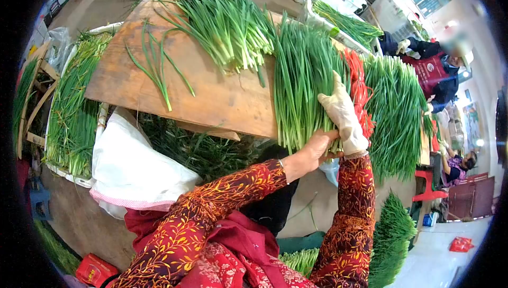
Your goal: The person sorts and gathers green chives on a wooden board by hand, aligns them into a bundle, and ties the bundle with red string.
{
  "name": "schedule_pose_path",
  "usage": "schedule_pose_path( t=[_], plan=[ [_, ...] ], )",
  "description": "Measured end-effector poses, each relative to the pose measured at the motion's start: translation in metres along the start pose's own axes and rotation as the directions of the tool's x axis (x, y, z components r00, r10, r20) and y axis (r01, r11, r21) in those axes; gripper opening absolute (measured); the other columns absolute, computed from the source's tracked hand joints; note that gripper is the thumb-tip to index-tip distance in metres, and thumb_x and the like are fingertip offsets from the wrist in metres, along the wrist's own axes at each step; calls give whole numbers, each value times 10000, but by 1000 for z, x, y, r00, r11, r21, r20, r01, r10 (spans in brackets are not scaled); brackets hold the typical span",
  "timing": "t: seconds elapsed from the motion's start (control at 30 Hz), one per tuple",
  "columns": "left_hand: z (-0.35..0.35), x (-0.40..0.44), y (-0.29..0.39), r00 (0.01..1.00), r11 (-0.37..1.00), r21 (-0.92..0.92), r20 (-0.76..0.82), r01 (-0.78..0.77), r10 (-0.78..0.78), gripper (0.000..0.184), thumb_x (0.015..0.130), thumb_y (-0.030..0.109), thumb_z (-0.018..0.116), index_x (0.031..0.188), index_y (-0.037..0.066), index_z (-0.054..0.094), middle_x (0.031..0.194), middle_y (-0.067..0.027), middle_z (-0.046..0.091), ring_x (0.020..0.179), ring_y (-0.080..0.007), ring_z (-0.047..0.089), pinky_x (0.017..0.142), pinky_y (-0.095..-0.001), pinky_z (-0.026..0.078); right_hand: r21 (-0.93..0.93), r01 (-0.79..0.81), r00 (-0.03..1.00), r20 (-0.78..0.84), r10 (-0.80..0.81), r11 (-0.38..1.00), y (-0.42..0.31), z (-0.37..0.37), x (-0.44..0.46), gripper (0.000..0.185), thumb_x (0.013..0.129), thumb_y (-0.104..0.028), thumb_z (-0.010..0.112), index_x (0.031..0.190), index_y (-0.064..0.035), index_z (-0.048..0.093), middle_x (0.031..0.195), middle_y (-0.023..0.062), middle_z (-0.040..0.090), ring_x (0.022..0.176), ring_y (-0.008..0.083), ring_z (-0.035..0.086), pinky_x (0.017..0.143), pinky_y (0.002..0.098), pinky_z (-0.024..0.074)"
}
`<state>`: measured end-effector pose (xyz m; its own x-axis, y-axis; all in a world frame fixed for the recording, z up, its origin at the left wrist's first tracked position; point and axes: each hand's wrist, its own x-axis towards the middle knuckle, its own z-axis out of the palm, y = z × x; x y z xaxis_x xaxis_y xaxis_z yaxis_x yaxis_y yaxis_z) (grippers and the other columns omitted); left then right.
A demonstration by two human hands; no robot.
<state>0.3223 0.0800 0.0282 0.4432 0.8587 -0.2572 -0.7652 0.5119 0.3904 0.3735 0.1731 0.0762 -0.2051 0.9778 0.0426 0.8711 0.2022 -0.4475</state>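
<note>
Closing around the stem ends of a long-leaved green bundle [301, 76], the bare left hand [313, 151] meets the gloved right hand [343, 112], which lies loosely open against the bundle's right side. Red strips [360, 89] hang just beside the glove, then a thick leafy pile [394, 113]. Leftward, another bunch [225, 26] rests on the wooden board [211, 95], near a white sack [137, 163].

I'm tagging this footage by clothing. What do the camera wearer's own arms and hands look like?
Both sleeves reach the wrists, dark red and black with yellow-orange leafy sprigs. The right hand wears a pale cream glove; the left hand shows no glove.
</note>
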Motion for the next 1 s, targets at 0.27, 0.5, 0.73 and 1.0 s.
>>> schedule_pose_path(
  t=[0.27, 0.5, 0.73, 1.0],
  plan=[
    [-21, -49, -27, 953, 966, -70, 195, 248, -231, 297, 906, 202, 456, 1136, 15, 474, 982, -33, 582, 802, -122, 571, 658, -277, 497, -32, 194, 978, -68, -196, 980, 17, 15, 5, 690, 738, -146, 592, 1331, -24, 260, 1283, 225, 390, 1192, 323, 388, 995, 332, 303],
    [-51, -107, -16, 860, 830, 429, 199, 356, -471, 337, 884, 257, 510, 1136, 36, 471, 1029, -27, 557, 807, -101, 557, 653, -254, 482, -185, 261, 915, -266, -304, 947, 23, 31, -5, 644, 732, -211, 598, 1282, -23, 321, 1183, 214, 462, 1004, 367, 502, 881, 408, 391],
    [-88, -152, 53, 958, 764, 642, 173, 68, -230, 344, 882, 290, 487, 1124, 46, 473, 1018, -42, 561, 809, -98, 540, 628, -240, 463, -97, 204, 973, -93, -212, 974, 10, 6, -8, 618, 826, -363, 532, 1293, -13, 327, 1279, 227, 395, 1191, 340, 383, 978, 368, 317],
    [-152, -225, 111, 996, 763, 645, -43, -29, 75, 290, 889, 245, 491, 1109, 57, 480, 983, -25, 558, 822, -96, 543, 649, -227, 457, 153, 485, 845, -336, -416, 861, -114, -2, -58, 244, 794, -118, 603, 1030, -54, 594, 955, 98, 621, 856, 193, 588, 765, 299, 464]
  ],
)
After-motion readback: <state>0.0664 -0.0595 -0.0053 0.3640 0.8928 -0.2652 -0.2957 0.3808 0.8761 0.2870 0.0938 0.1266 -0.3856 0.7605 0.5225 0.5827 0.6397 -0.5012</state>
